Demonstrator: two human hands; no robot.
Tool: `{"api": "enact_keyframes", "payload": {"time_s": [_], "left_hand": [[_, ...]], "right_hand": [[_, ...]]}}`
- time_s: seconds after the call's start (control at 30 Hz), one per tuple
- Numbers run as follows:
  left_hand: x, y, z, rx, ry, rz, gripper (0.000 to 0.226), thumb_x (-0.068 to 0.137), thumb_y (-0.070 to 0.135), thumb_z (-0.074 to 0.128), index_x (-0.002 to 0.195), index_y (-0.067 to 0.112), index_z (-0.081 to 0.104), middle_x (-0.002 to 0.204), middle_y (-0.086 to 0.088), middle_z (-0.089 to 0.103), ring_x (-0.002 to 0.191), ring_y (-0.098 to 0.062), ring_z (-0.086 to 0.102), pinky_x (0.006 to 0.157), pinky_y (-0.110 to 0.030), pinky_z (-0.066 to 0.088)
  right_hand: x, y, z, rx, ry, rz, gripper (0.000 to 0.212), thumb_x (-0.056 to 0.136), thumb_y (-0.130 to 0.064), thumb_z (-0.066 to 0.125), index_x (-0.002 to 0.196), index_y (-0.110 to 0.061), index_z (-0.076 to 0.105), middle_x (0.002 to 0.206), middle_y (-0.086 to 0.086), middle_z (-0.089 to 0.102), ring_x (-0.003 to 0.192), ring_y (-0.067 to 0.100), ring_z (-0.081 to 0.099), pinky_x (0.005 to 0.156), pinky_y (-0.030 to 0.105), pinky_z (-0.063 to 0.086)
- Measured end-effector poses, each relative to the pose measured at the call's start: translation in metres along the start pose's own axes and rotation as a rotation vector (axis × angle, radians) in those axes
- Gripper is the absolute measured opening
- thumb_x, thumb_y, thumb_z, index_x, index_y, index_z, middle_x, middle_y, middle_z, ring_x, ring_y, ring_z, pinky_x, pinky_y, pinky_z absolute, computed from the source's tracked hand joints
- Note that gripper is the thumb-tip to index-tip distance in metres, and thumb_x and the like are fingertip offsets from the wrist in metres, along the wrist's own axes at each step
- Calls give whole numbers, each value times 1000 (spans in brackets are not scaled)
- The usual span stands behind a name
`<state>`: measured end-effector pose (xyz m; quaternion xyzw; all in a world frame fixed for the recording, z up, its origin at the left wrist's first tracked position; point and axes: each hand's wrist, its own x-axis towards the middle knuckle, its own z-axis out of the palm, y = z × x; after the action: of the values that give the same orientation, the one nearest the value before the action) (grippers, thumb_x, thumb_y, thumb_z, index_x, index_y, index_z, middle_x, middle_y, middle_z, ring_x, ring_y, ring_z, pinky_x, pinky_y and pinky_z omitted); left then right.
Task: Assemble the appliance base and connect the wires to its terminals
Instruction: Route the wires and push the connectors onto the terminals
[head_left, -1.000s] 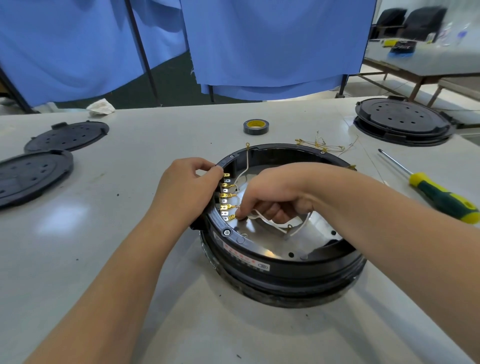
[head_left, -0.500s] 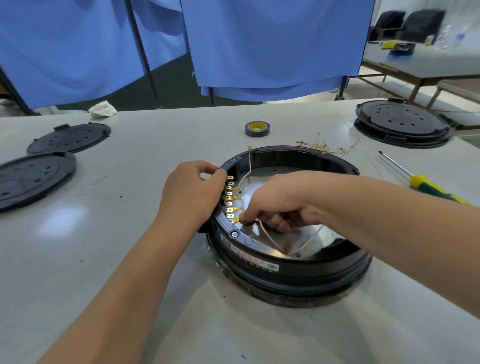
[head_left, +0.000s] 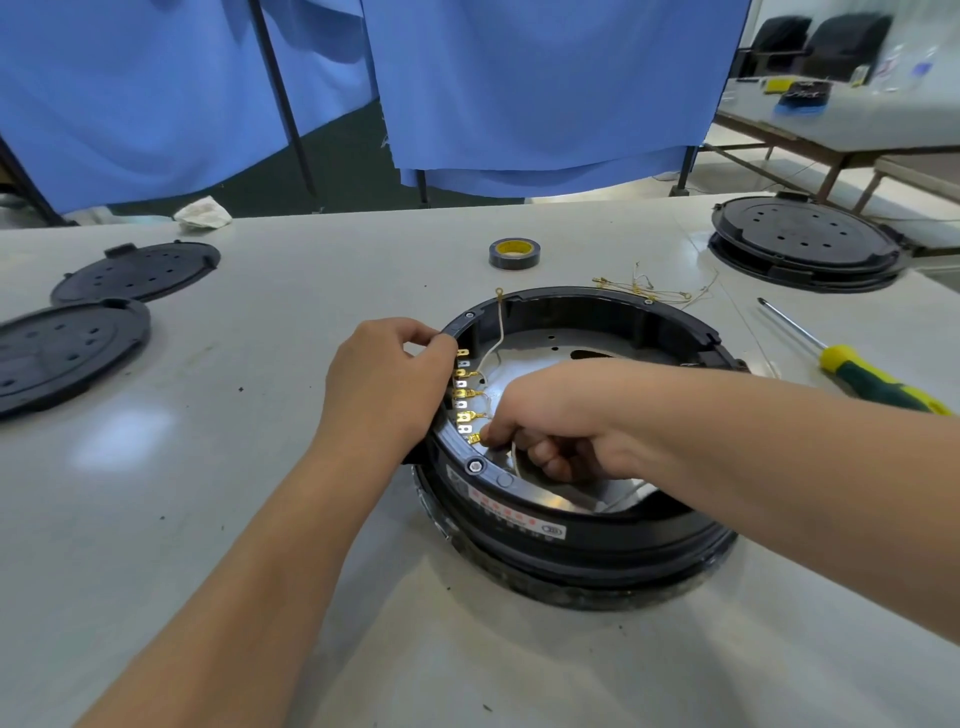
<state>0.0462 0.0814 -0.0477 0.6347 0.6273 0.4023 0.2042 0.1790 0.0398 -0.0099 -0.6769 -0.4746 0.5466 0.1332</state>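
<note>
White table (head_left: 260, 519): appliance base (head_left: 571, 540), tape roll (head_left: 514, 253), screwdriver (head_left: 852, 371) (yellow-green handle), loose wires (head_left: 644, 291), black lids (head_left: 136, 271).

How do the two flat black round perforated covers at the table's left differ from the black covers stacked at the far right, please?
The two flat black round perforated covers at the left lie singly, side by side, one slightly overlapping the other; the black covers at the far right sit piled one on another. The left pair lies nearer the left hand; the right stack lies beyond the screwdriver. All are black, round and perforated.

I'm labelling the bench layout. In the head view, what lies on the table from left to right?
Two black round plates → left hand on the appliance base → tape roll → loose wires → screwdriver.
</note>
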Motion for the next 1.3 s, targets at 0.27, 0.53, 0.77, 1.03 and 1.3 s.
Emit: {"api": "enact_keyframes", "payload": {"time_s": [0.27,0.53,0.77,1.03,1.3], "left_hand": [[-1,1,-1,4,-20,-9,15,84,32,59,75,27,71,43,13,56,48,1,54,49,-23,32],[0,3,-15,51,-121,-10,21,85,43,62,89,26,73,72,4,70,70,-14,66,61,-27,46],[-7,11,-22,269,-172,41,44,87,54,53,121,29,65,85,0,69,84,-18,65,64,-28,41],[-7,12,-16,328,-137,57,46,91,50,54,130,27,60,112,-5,70,105,-23,63,77,-27,40],[-8,10,-13,342,-113,102,41,92,46,53,127,25,61,106,-4,70,98,-23,63,74,-27,39]], "right_hand": [[-3,1,0,-113,56,-42,20,92,-15,58,73,-13,53,49,-1,37,40,9,32,35,15,28],[-7,2,-13,-629,216,-377,31,78,-46,72,81,-16,64,69,-3,60,61,14,54,60,25,44],[1,15,-14,-646,308,-709,11,74,-39,76,82,-32,71,82,-13,54,73,-2,51,64,21,44],[9,18,-13,-703,274,-763,4,79,-36,72,80,-34,74,83,-13,53,67,-1,48,61,22,36],[4,20,-13,-759,306,-843,11,81,-34,69,80,-25,74,78,-11,45,70,1,46,67,30,43]]}}
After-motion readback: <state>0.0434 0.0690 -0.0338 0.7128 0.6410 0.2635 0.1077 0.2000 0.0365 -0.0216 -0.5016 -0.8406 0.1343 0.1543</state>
